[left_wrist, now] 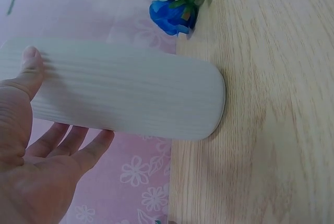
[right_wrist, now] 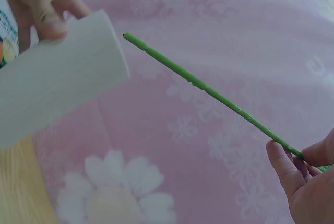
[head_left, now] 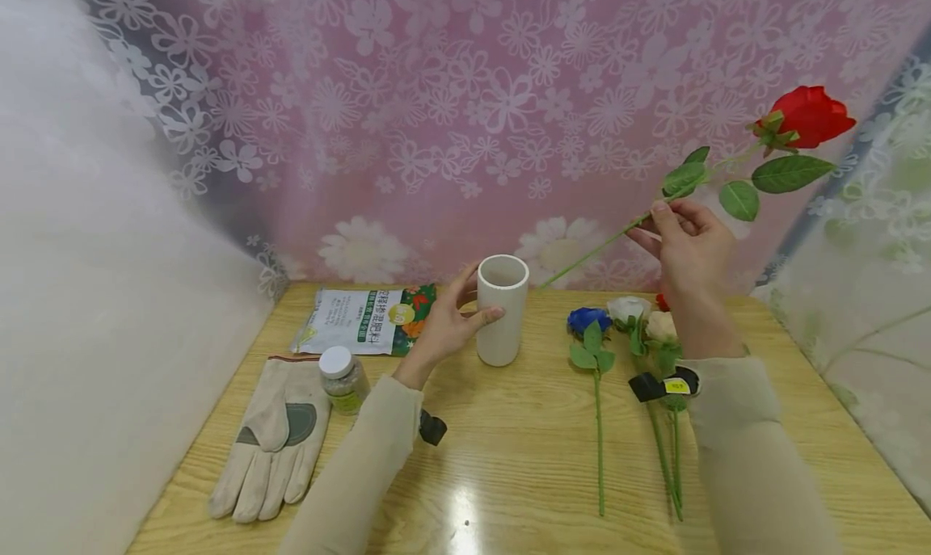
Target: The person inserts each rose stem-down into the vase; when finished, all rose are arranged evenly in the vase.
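A white ribbed vase stands upright on the table, its round mouth facing up. My left hand grips its upper part from the left, thumb across the front and fingers behind; the left wrist view shows the same hold by the hand. My right hand pinches the green stem of a red rose between thumb and fingers, up in the air to the right. The rose tilts, bloom up and right. Its bare stem end points at the vase's rim, a little apart from it.
To the right lie a blue rose, a white rose and a cream rose, partly behind my right arm. A work glove, a lidded jar and a printed packet lie left. A flowered curtain hangs behind.
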Available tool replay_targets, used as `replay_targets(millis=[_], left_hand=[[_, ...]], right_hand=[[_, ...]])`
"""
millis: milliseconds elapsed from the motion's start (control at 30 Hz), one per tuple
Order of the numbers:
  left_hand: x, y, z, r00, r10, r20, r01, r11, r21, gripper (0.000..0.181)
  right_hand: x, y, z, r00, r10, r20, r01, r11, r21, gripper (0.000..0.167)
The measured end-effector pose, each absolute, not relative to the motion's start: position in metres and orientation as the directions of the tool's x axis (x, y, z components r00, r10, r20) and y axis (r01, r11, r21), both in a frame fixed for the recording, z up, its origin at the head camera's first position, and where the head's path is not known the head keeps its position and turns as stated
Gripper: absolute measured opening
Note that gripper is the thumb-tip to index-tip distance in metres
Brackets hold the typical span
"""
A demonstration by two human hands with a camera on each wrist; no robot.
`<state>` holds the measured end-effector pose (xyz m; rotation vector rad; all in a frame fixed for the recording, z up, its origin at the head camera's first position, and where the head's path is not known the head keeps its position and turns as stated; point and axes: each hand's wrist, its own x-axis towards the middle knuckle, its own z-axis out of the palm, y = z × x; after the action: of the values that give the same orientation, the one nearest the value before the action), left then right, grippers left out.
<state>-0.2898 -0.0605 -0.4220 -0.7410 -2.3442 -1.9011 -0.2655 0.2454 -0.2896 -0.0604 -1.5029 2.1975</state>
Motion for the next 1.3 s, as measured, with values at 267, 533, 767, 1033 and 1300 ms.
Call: replay_targets(millis=[267, 533, 767, 1033, 1300], left_hand=[[-0.291, -0.060, -0.422, -0.889, 0.337, 0.311, 0.375, 0.147, 0.915, 0.086], [-0.289, -0.059, -0.421, -0.892, 0.332, 0.308, 0.376, 0.165, 0.912, 0.087], [-0.291, -0.059, -0.422, -0.888, 0.333, 0.317, 0.387, 0.167, 0.907, 0.087], [-0.292, -0.060, -0.425, -0.886, 0.332, 0.324, 0.390, 0.154, 0.908, 0.086], [-0.292, -0.060, -0.425, -0.882, 0.334, 0.332, 0.398, 0.152, 0.905, 0.086]], right_hand=[[-0.286, 0.216, -0.288, -0.834, 0.440, 0.333, -0.481, -0.282, -0.830, 0.006], [-0.291, 0.187, -0.304, -0.855, 0.392, 0.339, -0.437, -0.193, -0.878, 0.011], [-0.294, 0.170, -0.315, -0.880, 0.345, 0.326, -0.394, -0.148, -0.907, 0.006], [-0.297, 0.156, -0.323, -0.892, 0.238, 0.385, -0.404, -0.033, -0.914, 0.019], [-0.296, 0.151, -0.330, -0.923, 0.105, 0.371, -0.332, 0.272, -0.903, 0.029]])
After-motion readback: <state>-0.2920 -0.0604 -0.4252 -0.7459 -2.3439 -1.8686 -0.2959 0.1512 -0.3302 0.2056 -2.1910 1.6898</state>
